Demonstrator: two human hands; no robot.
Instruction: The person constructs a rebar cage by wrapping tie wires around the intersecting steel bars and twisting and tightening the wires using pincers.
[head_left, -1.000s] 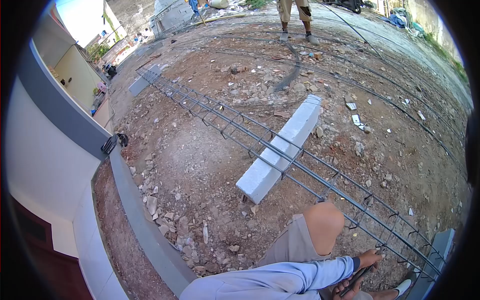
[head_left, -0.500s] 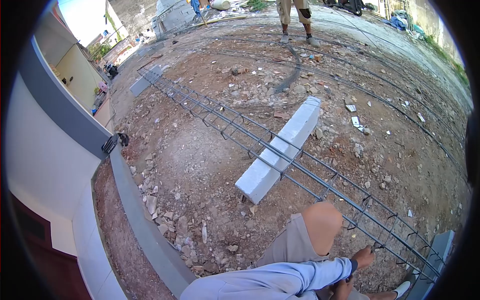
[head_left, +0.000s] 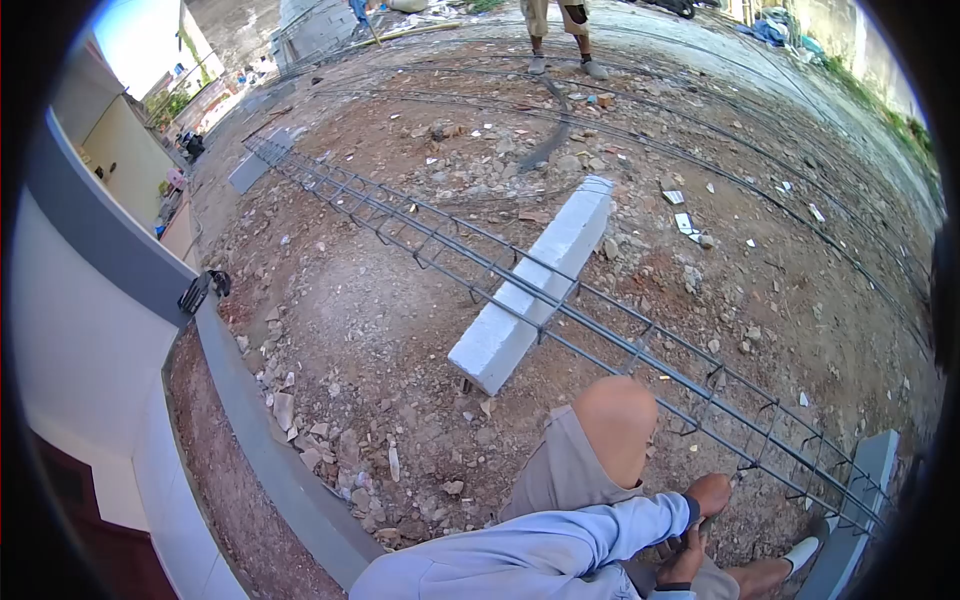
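A long rebar cage (head_left: 465, 254), made of steel bars with bent stirrups, runs from the upper left to the lower right. It lies across a pale block (head_left: 538, 290) in the middle. My left hand (head_left: 710, 493) is closed just beside the cage's near bars, below a stirrup; whatever its fingers hold is too small to tell. Close below it, my right hand (head_left: 683, 556) has its fingers curled in, and what it grips is hidden. The two hands are almost touching, in front of my bent knee (head_left: 615, 425).
Another block (head_left: 857, 520) supports the cage's near end, and a third block (head_left: 257, 165) its far end. Long loose bars (head_left: 690, 140) lie on the rubble ground. A person (head_left: 560, 35) stands beyond them. At left a low concrete curb (head_left: 265, 440) runs along the house.
The view has shifted, so the scene sits further left and slightly higher. My left hand has drawn slightly back from the bars, towards my right hand.
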